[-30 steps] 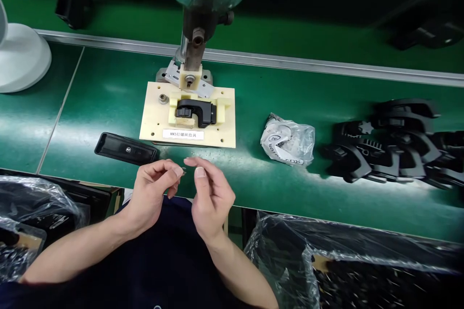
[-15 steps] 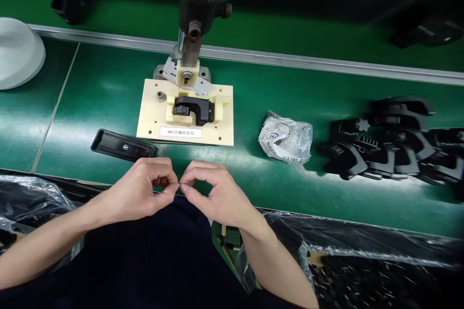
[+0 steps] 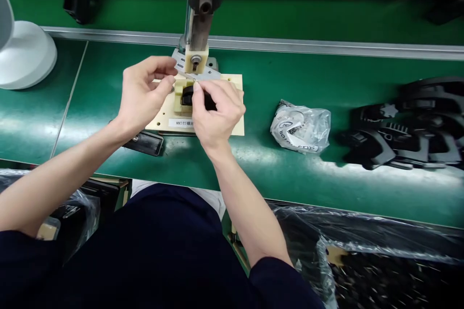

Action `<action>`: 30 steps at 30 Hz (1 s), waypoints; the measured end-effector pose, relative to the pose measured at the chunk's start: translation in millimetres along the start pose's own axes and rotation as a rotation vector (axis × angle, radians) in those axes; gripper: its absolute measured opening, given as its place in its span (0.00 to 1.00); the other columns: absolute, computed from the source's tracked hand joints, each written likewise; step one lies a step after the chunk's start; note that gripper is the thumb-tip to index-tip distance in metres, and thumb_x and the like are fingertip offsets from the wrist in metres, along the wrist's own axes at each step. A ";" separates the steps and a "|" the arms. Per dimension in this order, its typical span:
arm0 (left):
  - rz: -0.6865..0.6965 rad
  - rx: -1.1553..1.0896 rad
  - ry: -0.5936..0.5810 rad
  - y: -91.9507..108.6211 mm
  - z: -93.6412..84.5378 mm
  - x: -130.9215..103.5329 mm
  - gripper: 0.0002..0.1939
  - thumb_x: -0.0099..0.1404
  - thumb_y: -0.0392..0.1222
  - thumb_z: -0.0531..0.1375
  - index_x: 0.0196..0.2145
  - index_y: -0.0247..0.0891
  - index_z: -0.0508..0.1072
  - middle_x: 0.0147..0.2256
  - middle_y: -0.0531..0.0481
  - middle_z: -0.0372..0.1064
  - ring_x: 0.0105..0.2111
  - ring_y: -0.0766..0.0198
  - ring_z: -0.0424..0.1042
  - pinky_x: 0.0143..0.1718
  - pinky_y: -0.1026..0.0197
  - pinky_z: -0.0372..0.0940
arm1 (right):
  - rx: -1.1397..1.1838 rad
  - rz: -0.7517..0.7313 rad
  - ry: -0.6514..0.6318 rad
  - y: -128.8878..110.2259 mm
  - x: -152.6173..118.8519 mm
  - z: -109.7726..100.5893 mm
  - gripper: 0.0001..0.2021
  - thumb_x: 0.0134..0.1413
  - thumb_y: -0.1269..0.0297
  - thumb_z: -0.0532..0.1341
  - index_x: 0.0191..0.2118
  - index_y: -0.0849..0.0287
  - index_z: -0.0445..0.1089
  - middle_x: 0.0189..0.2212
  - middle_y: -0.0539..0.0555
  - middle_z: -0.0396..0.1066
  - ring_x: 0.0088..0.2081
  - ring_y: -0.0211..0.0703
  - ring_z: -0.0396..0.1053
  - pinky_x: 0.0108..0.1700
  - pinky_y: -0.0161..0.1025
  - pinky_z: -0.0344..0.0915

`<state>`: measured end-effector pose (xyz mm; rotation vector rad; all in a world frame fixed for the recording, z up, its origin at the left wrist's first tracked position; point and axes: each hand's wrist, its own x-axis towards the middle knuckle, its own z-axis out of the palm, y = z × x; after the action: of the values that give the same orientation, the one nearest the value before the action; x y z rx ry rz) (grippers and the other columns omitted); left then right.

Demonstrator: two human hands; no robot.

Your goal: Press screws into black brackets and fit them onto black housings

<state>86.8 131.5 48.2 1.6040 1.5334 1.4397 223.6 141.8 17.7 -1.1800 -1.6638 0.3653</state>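
Note:
My right hand (image 3: 219,111) is over the cream-coloured fixture board (image 3: 237,106), its thumb and forefinger pinched just below the press tip (image 3: 195,62). Whatever is in that pinch is too small to name. My left hand (image 3: 143,94) hovers over the board's left side, thumb and fingers apart, with nothing visible between them. A curved black plastic part (image 3: 187,94) lies in the fixture's yellow nest, mostly covered by my right hand. Below my left wrist, a black oblong cover (image 3: 147,144) rests on the green bench, its left end hidden by the forearm.
A crumpled plastic bag (image 3: 300,128) sits right of the fixture. Farther right lie several black and grey clamp-like parts (image 3: 416,130). A white round base (image 3: 31,55) stands at the left. Under the bench edge, a plastic-lined box (image 3: 391,280) holds many small dark pieces.
Both hands have come apart and moved up from the bench's front edge to the fixture under the press. My left fingers have opened. The view has shifted slightly.

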 end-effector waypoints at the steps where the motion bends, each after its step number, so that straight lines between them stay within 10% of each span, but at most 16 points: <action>1: 0.019 -0.010 -0.018 -4.1 3.5 4.6 0.09 0.60 0.42 0.62 0.39 0.37 0.72 0.36 0.47 0.72 0.38 0.59 0.74 0.41 0.55 0.71 | -0.007 0.010 -0.005 -0.7 2.9 3.5 0.12 0.62 0.64 0.53 0.33 0.56 0.73 0.33 0.53 0.73 0.41 0.45 0.69 0.49 0.48 0.60; 30: 0.157 0.110 -0.038 -22.3 18.4 17.8 0.17 0.61 0.53 0.61 0.40 0.37 0.70 0.38 0.46 0.70 0.44 0.54 0.72 0.47 0.47 0.68 | 0.038 0.068 -0.007 8.8 16.0 8.7 0.11 0.62 0.62 0.54 0.32 0.58 0.70 0.32 0.54 0.70 0.40 0.45 0.69 0.47 0.48 0.65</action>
<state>91.0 159.0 28.7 1.8424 1.5180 1.4174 220.8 161.7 16.5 -1.2102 -1.6183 0.4421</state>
